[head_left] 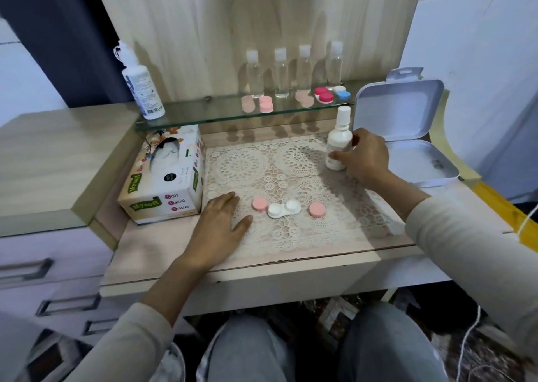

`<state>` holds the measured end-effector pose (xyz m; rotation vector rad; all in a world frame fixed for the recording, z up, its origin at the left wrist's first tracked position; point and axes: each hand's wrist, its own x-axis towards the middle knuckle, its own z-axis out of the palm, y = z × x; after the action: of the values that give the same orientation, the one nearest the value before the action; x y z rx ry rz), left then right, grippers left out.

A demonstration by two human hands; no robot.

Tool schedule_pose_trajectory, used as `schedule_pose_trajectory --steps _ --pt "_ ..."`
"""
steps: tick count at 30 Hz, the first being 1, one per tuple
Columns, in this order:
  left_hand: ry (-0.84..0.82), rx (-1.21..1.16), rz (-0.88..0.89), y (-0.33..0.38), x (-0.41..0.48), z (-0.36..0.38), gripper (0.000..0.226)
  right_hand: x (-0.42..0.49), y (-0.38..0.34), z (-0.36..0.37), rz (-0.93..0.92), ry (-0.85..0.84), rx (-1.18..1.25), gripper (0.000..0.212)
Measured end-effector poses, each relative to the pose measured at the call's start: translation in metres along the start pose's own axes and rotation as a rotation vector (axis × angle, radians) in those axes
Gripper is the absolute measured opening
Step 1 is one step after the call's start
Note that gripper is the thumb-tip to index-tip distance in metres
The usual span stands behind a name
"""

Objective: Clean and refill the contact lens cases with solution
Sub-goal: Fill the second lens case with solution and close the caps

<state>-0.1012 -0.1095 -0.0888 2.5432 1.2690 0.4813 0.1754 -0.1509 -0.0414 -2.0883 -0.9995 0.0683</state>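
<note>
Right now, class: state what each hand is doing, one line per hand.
Left hand: open, resting flat on the lace mat, holding nothing.
Right hand: closed around the white spray bottle.

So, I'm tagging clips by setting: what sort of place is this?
Likely a home dressing table or vanity: a glass shelf of small clear bottles, a tissue box, and a lace mat.

This is a lived-in home room. A pale wooden bench (163, 253) with drawers (58, 250) carries a cream lace mat (241, 163), a cardboard facial-tissue box (171, 183) and a glass shelf (203, 112).
</note>
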Motion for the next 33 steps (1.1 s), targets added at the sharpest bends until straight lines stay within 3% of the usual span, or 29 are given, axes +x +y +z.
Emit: schedule_pose_trajectory --steps 7,12,15,18,23,27,33 --pt "0.023 -0.009 0.013 -0.001 0.001 0.002 0.055 -0.011 -0.002 -0.006 0.049 -0.021 0.129 0.050" --pt "0.024 -0.033 0.007 -0.001 0.007 0.000 0.061 -0.035 -0.005 -0.011 0.040 0.038 0.141 0.034" --pt "0.021 -0.071 0.032 0.002 0.012 -0.002 0.060 -0.054 -0.012 -0.005 -0.061 -0.205 0.169 0.041" --pt "0.026 -0.044 0.138 0.005 0.017 -0.002 0.050 -0.069 -0.019 0.005 -0.294 -0.465 0.038 0.046" --pt "0.028 -0.012 0.234 0.012 0.022 -0.002 0.039 -0.075 -0.018 0.025 -0.494 -0.493 -0.130 0.044" --pt "0.032 -0.005 0.222 0.013 0.024 -0.001 0.030 -0.071 -0.017 0.026 -0.471 -0.516 -0.078 0.030" --pt "0.060 -0.249 0.134 0.024 0.023 -0.008 0.026 -0.072 -0.015 0.027 -0.473 -0.492 -0.037 0.023"
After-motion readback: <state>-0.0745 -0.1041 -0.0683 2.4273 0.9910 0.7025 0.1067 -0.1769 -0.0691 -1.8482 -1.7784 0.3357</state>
